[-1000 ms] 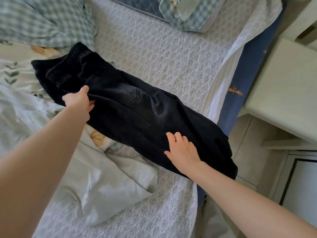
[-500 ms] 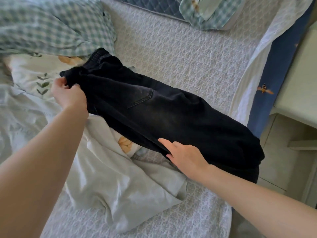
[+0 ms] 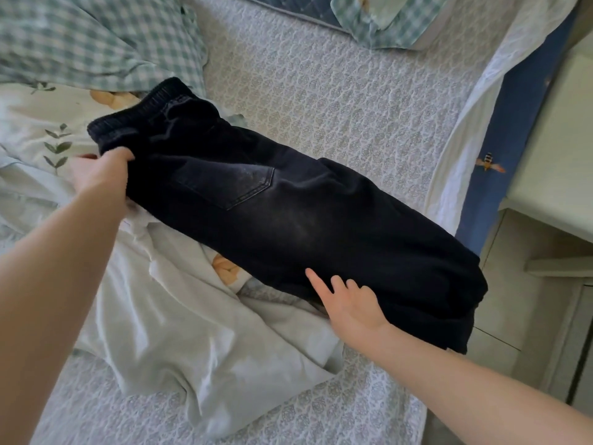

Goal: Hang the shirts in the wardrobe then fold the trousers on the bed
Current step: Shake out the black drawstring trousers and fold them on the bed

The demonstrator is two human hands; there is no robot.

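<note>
A bed (image 3: 337, 91) covered by a pale quilted spread with a small floral pattern fills most of the view, its blue side panel (image 3: 500, 149) printed with a bee running down the right edge next to a pale cabinet (image 3: 552, 175). A green-and-white checked pillow (image 3: 83, 40) lies at the upper left, and a second checked piece of bedding (image 3: 394, 20) sits at the top edge. A crumpled pale sheet (image 3: 179, 329) with leaf and orange prints spreads across the left and lower middle of the bed.

The black trousers (image 3: 288, 203) lie diagonally across the bed, folded lengthwise, the ribbed elastic waistband toward the upper left and the leg ends reaching the right edge of the mattress, where the cloth droops over the side. A back pocket faces up near the middle.

The left hand (image 3: 99, 175) reaches in from the lower left with the arm extended, its fingers closed around the near corner of the waistband, pinching the dark cloth. The right hand (image 3: 349, 303) comes in from the lower right, forearm stretched diagonally, palm down and relaxed wide, with its fingers (image 3: 316, 279) spread and resting flat on the near edge of the trouser legs; it grips nothing.
</note>
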